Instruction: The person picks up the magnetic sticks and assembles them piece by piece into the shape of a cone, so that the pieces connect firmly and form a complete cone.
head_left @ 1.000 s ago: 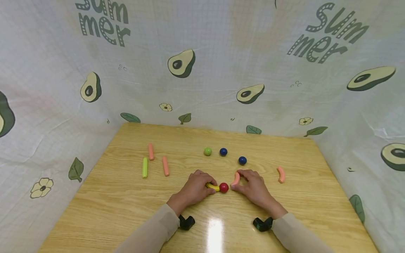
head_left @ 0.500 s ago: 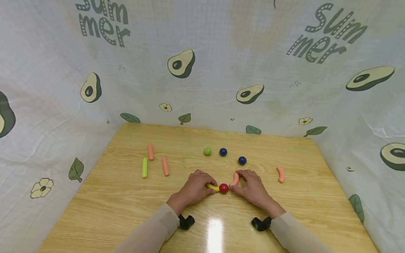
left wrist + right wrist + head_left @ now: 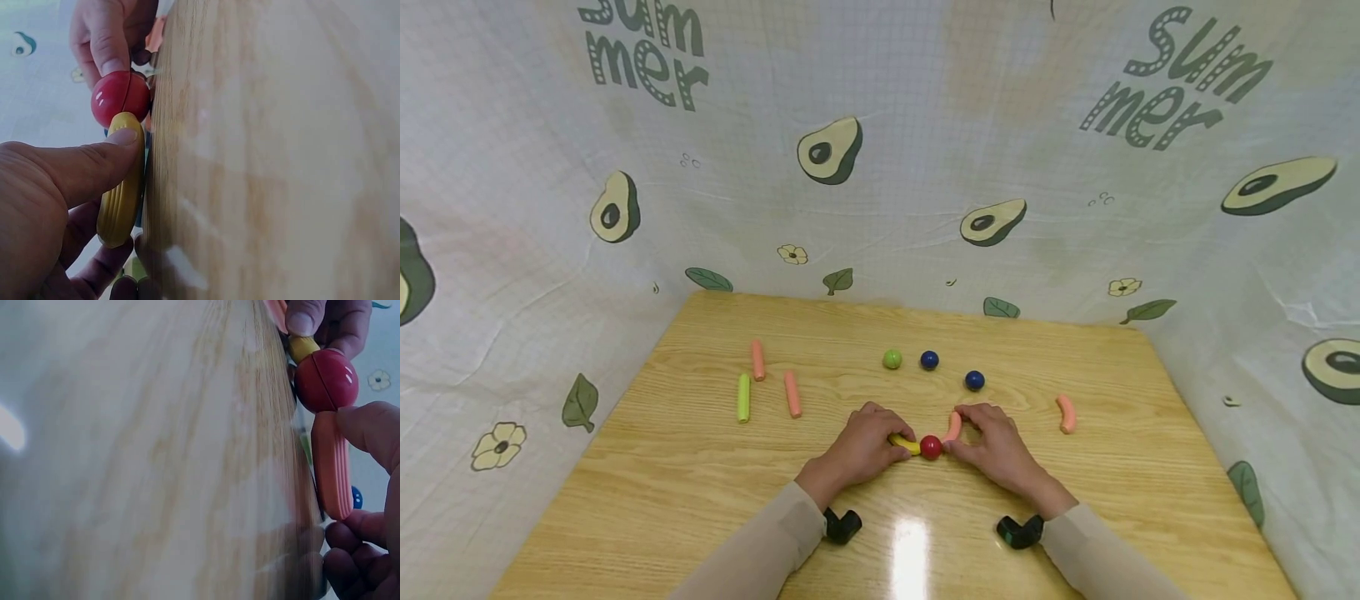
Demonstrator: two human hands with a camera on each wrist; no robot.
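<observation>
Pinching one yellow piece [image 3: 119,212], left hand [image 3: 868,442]; one curved pink piece [image 3: 331,465], right hand [image 3: 997,443].

The red ball [image 3: 327,381] looks like smooth, glossy plastic with a fine seam. The yellow curved stick [image 3: 119,209] and pink curved stick [image 3: 332,465] look plastic too, ridged along their sides, with a softer sheen. The surface [image 3: 647,475] has wood grain and a shiny finish. The backdrop [image 3: 902,92] is wrinkled, matt cloth; the sleeves [image 3: 767,542], matt cloth.

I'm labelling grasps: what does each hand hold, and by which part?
The left hand grips the yellow curved piece by its two ends; the right hand grips a pink curved piece by its two ends.
</observation>
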